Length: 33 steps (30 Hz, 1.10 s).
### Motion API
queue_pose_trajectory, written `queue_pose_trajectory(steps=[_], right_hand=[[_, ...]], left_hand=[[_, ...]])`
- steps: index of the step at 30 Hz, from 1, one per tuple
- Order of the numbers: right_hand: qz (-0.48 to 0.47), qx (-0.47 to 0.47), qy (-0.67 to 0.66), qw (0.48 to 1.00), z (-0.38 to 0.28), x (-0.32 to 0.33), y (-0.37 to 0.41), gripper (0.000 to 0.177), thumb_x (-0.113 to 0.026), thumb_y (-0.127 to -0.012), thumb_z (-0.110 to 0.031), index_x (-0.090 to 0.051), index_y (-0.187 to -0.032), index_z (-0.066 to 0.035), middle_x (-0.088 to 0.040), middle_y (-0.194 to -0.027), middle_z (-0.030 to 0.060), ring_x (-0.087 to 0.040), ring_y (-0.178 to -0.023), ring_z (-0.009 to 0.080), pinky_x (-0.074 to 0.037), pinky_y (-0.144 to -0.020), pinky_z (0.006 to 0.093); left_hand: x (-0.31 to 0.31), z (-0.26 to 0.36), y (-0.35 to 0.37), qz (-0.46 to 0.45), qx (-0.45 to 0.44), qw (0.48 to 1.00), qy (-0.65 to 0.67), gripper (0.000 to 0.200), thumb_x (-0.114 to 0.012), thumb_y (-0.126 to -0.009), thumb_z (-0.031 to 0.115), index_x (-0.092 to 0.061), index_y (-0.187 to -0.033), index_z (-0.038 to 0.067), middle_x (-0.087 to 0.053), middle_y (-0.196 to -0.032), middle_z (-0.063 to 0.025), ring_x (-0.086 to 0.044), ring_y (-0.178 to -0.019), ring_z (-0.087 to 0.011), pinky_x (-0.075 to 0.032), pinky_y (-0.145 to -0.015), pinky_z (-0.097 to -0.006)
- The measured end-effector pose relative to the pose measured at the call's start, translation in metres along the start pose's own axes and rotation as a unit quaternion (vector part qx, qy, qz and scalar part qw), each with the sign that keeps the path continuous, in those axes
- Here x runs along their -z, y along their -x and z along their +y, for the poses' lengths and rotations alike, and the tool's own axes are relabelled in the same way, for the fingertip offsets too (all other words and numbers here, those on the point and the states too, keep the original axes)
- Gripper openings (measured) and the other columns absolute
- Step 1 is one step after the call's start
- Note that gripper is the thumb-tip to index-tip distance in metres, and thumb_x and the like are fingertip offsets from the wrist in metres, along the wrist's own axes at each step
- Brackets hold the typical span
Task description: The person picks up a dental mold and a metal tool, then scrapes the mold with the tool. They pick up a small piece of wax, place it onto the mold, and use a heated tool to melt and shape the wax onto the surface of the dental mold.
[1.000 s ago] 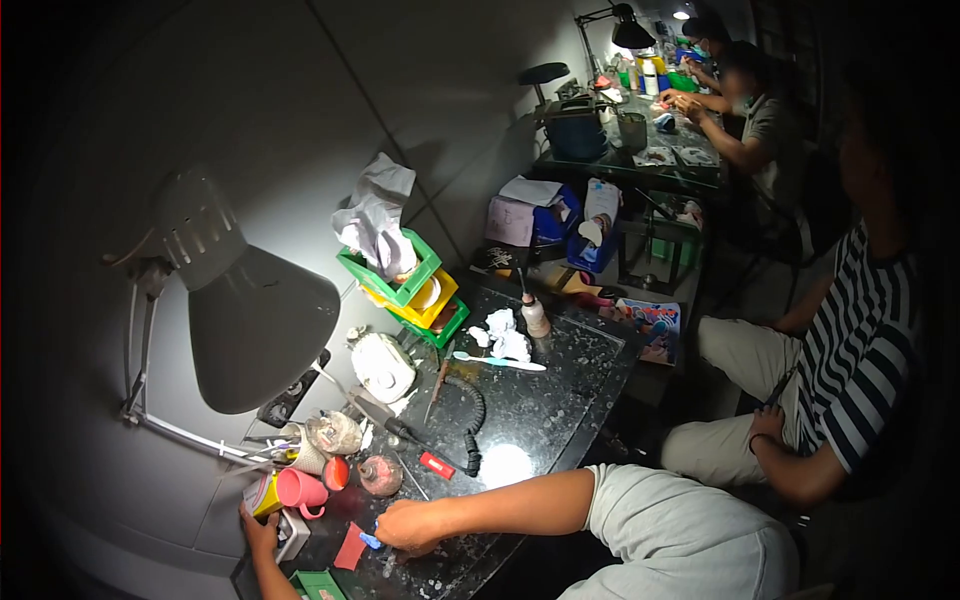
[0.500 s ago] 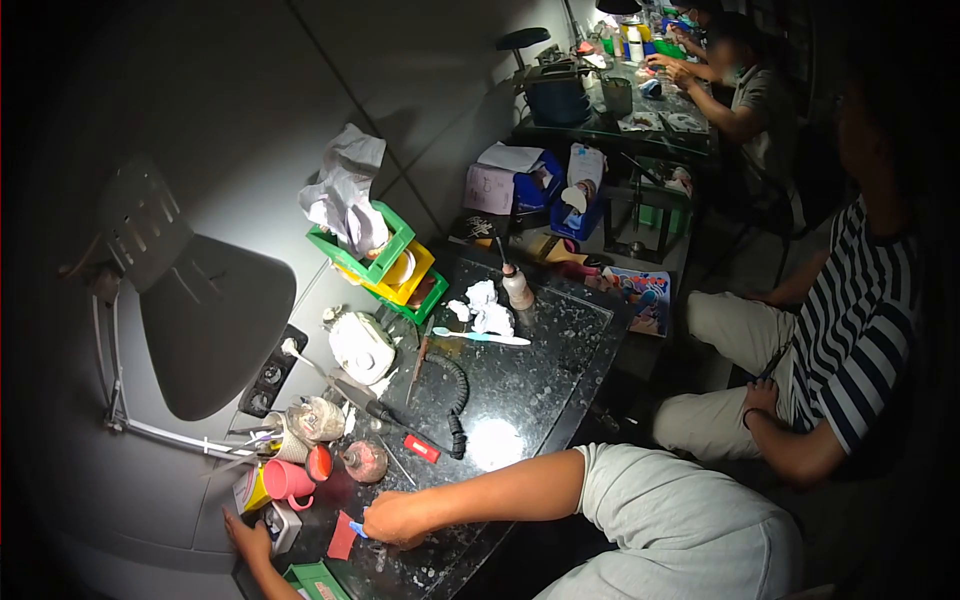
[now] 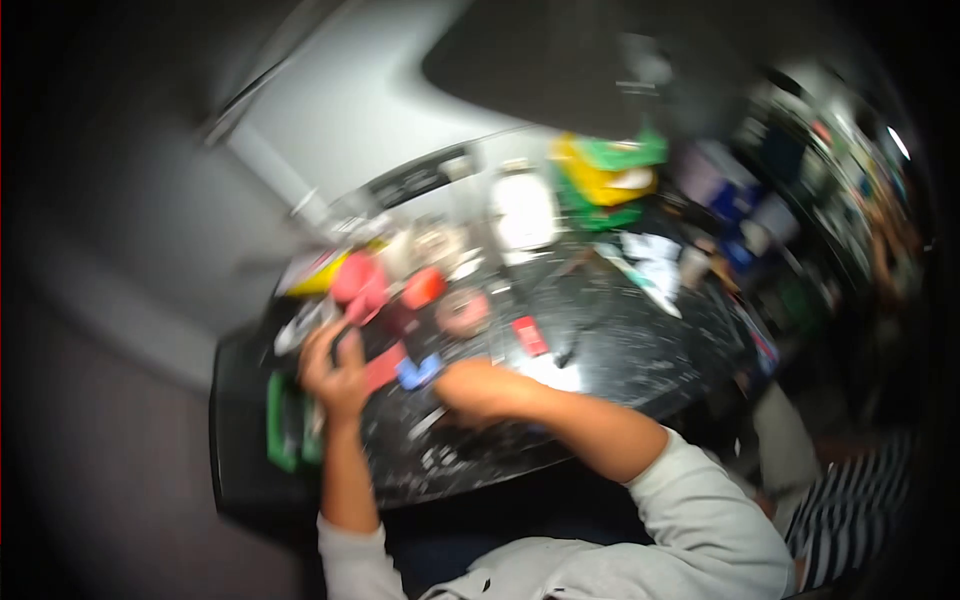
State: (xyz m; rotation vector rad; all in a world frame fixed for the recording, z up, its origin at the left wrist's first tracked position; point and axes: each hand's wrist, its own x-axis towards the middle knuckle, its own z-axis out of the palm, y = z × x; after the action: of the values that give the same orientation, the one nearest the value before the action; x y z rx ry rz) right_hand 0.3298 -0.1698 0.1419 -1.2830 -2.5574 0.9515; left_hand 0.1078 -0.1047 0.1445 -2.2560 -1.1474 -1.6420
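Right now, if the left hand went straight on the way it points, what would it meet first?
Probably the pink cup, just past the left hand. Blur leaves the gap between them unclear.

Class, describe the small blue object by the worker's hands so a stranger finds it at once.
Start at the dark speckled worktop. Between the person's left hand and right hand is a small blue object, beside a flat red piece. It is the only blue thing among red and pink neighbours.
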Motion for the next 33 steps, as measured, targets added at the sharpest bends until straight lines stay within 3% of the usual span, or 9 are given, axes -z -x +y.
queue_pose_trajectory(steps=[4, 12, 14, 15, 16, 19, 22, 27, 33], right_hand=[[0.053, 0.019, 0.061, 0.997, 0.01, -0.005, -0.005, 0.035, -0.077, -0.084, -0.036, -0.069, -0.084, -0.002, -0.069, -0.075, 0.0201, -0.068, -0.076, 0.042, -0.052, -0.068, 0.0503], [0.132, -0.033, 0.076, 0.988, 0.003, 0.005, 0.001, 0.017, -0.079, -0.076, -0.01, -0.071, -0.089, -0.002, -0.067, -0.07, 0.0191, -0.068, -0.065, 0.0365, -0.053, -0.061, 0.0414], [0.144, -0.038, 0.065, 0.987, -0.001, 0.005, -0.001, 0.016, -0.078, -0.075, -0.007, -0.07, -0.088, -0.002, -0.066, -0.067, 0.0171, -0.067, -0.062, 0.0341, -0.052, -0.061, 0.0399], [0.147, -0.051, 0.054, 0.986, -0.001, 0.004, -0.002, 0.016, -0.077, -0.074, -0.005, -0.07, -0.088, -0.002, -0.065, -0.066, 0.0164, -0.066, -0.061, 0.033, -0.052, -0.061, 0.0396], [0.15, -0.062, 0.043, 0.986, -0.001, 0.003, -0.003, 0.016, -0.077, -0.074, -0.003, -0.07, -0.088, -0.002, -0.064, -0.065, 0.0157, -0.066, -0.06, 0.032, -0.052, -0.061, 0.0393], [0.157, -0.068, 0.041, 0.984, 0.0, 0.002, -0.008, 0.019, -0.075, -0.071, 0.0, -0.07, -0.089, -0.002, -0.062, -0.064, 0.0148, -0.064, -0.059, 0.0296, -0.05, -0.06, 0.0377], [0.156, -0.094, 0.035, 0.983, -0.007, 0.009, -0.006, 0.017, -0.079, -0.074, -0.007, -0.07, -0.088, -0.003, -0.067, -0.07, 0.0183, -0.069, -0.067, 0.0367, -0.053, -0.064, 0.0416], [0.201, -0.08, 0.021, 0.976, -0.001, 0.01, 0.0, 0.016, -0.077, -0.074, -0.006, -0.07, -0.088, -0.003, -0.067, -0.07, 0.0174, -0.069, -0.067, 0.0351, -0.053, -0.064, 0.0419], [0.218, -0.087, 0.011, 0.972, 0.001, 0.014, 0.002, 0.016, -0.076, -0.076, -0.006, -0.07, -0.09, -0.003, -0.066, -0.071, 0.0185, -0.068, -0.07, 0.038, -0.054, -0.066, 0.0435]], left_hand=[[-0.02, -0.013, -0.002, 0.015, 0.082, 0.986, 0.146, 0.01, -0.066, -0.09, 0.0, -0.071, -0.099, -0.001, -0.073, -0.093, -0.0118, -0.07, -0.088, -0.0209, -0.054, -0.081, -0.0316], [-0.005, -0.019, 0.017, -0.041, 0.048, 0.988, 0.142, 0.011, -0.066, -0.087, 0.0, -0.069, -0.097, 0.0, -0.07, -0.085, -0.0148, -0.071, -0.075, -0.0285, -0.055, -0.067, -0.0351], [0.0, -0.026, 0.02, -0.222, 0.048, 0.969, 0.093, 0.012, -0.069, -0.087, 0.006, -0.07, -0.097, 0.0, -0.069, -0.087, -0.0153, -0.07, -0.077, -0.0314, -0.056, -0.069, -0.0378], [0.005, -0.024, 0.02, -0.27, 0.048, 0.96, 0.053, 0.032, -0.076, -0.086, 0.023, -0.068, -0.108, 0.0, -0.068, -0.093, -0.0166, -0.07, -0.086, -0.0335, -0.056, -0.077, -0.0417], [0.007, -0.022, 0.02, -0.271, 0.049, 0.96, 0.055, 0.032, -0.076, -0.086, 0.023, -0.068, -0.108, 0.0, -0.068, -0.093, -0.0166, -0.07, -0.086, -0.0335, -0.056, -0.077, -0.0417], [0.007, -0.02, 0.024, -0.414, 0.076, 0.907, 0.004, 0.078, -0.081, -0.078, 0.052, -0.057, -0.131, 0.0, -0.066, -0.109, -0.0204, -0.064, -0.105, -0.0384, -0.05, -0.095, -0.0467], [0.002, -0.017, 0.027, -0.483, 0.032, 0.875, -0.033, 0.078, -0.081, -0.077, 0.053, -0.058, -0.129, -0.001, -0.061, -0.116, -0.0197, -0.061, -0.111, -0.0382, -0.048, -0.099, -0.0461], [-0.003, -0.013, 0.03, -0.49, 0.081, 0.868, -0.027, 0.052, -0.085, -0.077, 0.03, -0.06, -0.111, 0.001, -0.055, -0.113, -0.0168, -0.059, -0.111, -0.0383, -0.048, -0.098, -0.0465], [-0.008, -0.011, 0.029, -0.435, 0.106, 0.893, 0.052, 0.044, -0.085, -0.075, 0.011, -0.057, -0.107, 0.002, -0.049, -0.113, -0.0167, -0.059, -0.11, -0.0395, -0.049, -0.096, -0.0467]])
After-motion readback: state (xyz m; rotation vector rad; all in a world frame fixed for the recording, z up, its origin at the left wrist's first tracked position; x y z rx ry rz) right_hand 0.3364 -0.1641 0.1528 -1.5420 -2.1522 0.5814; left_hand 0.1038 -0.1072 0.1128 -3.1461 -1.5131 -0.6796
